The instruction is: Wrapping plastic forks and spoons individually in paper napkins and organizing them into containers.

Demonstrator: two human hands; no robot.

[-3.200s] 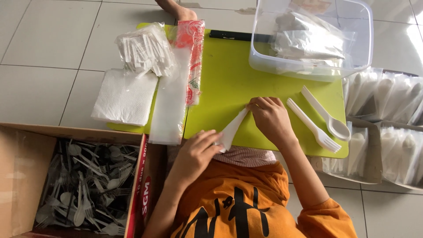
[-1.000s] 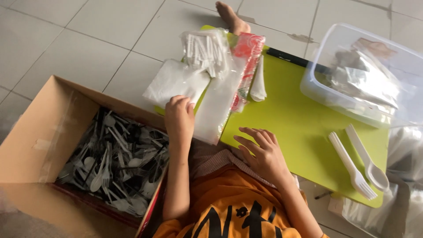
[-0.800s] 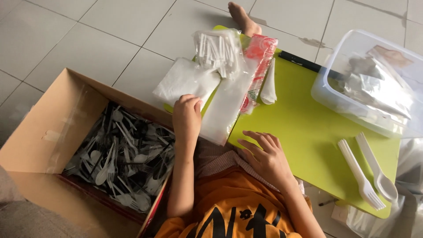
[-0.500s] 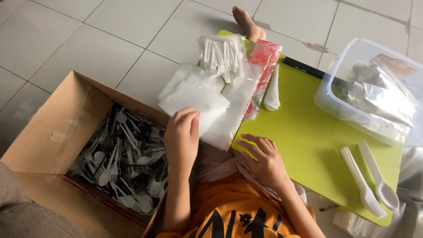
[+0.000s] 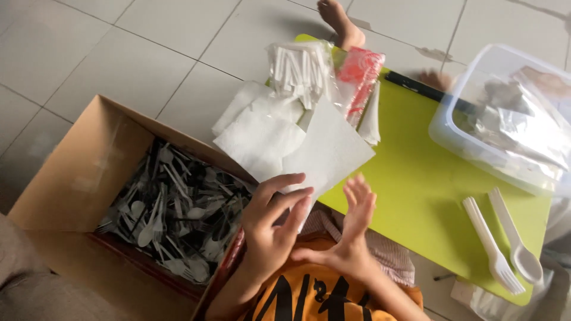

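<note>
My left hand (image 5: pixel 275 221) pinches the near corner of a white paper napkin (image 5: pixel 329 153) and holds it up over the edge of the lime-green board (image 5: pixel 416 190). My right hand (image 5: pixel 348 235) is open, fingers spread, just right of the napkin and close to its edge. Under the lifted napkin lies a stack of white napkins (image 5: pixel 256 128). A bag of white straws (image 5: pixel 300 65) and a red-printed plastic packet (image 5: pixel 360 74) lie behind it. A white plastic fork (image 5: pixel 491 249) and spoon (image 5: pixel 516 238) rest on the board's right side.
An open cardboard box (image 5: pixel 89 172) with several plastic utensils stands at my left on the tiled floor. A clear plastic tub (image 5: pixel 505 113) of wrapped packets sits at the board's far right. Someone's bare foot (image 5: pixel 338 21) rests beyond the board.
My left hand has taken one napkin off the stack and lifted it toward me. My right hand rose off the board and came up beside the napkin.
</note>
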